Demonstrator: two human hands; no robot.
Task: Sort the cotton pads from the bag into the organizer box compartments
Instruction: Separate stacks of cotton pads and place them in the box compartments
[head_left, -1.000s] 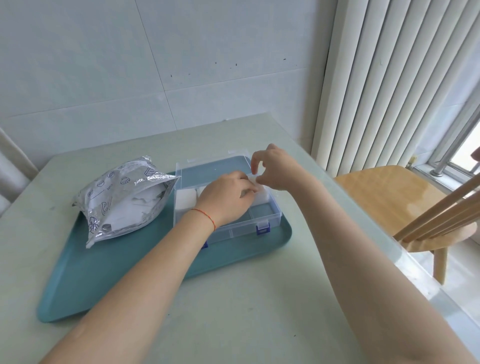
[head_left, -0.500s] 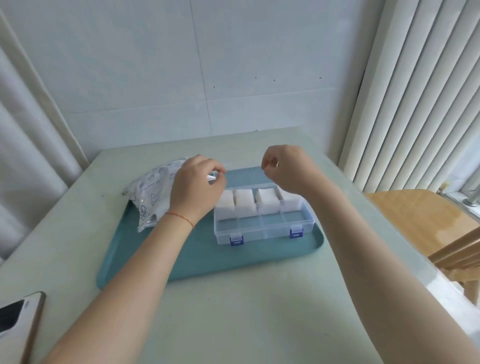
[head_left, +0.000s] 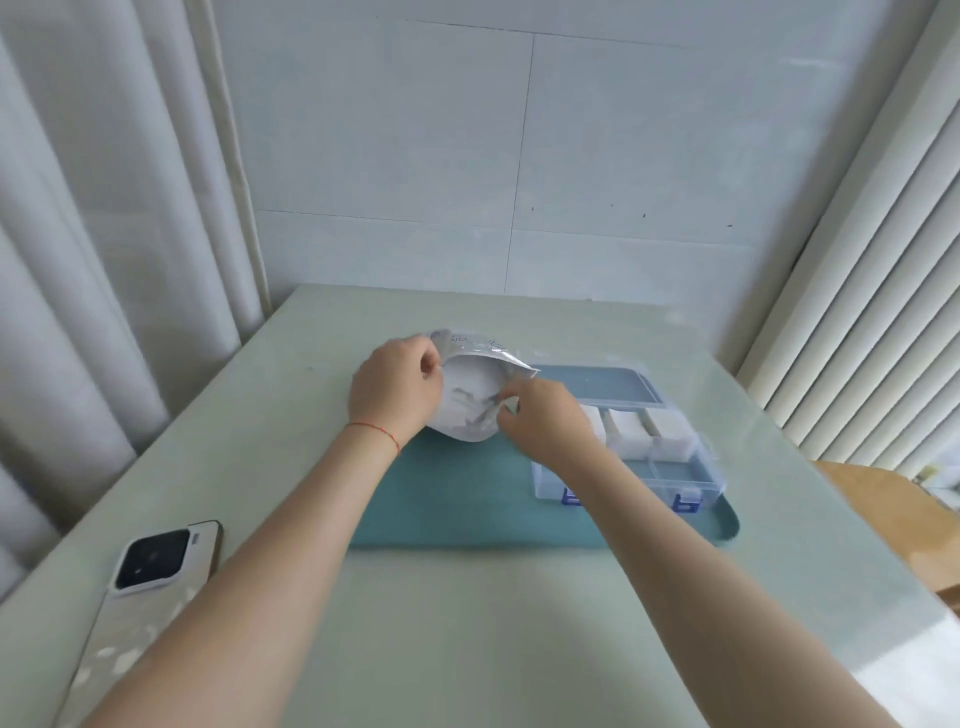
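Crinkly silver foil bag (head_left: 470, 364) with a printed pattern, held tipped up so its round open mouth faces the person; white cotton pads (head_left: 467, 402) loosely piled inside. Left hand (head_left: 396, 387), thin red string on the wrist, grips the bag's left rim with curled fingers. Right hand (head_left: 545, 421) is at the mouth's right edge, fingers curled in on the rim or on a pad; blur, cannot tell which, nor whether they are closed on anything.

Bag sits over the back-left of a smooth teal plastic tray (head_left: 467, 499) with rounded corners. On the tray's right stands a clear hard-plastic organizer box (head_left: 691, 483), rectangular, blue clasps on its front wall, clear lid lying open behind. Back-row compartments hold square white pad stacks (head_left: 631, 431), fibrous-looking; the front compartment that shows holds nothing.

Pale green glossy table (head_left: 467, 623). Phone (head_left: 150, 587) face-down near the left edge, cream back, black square camera block.
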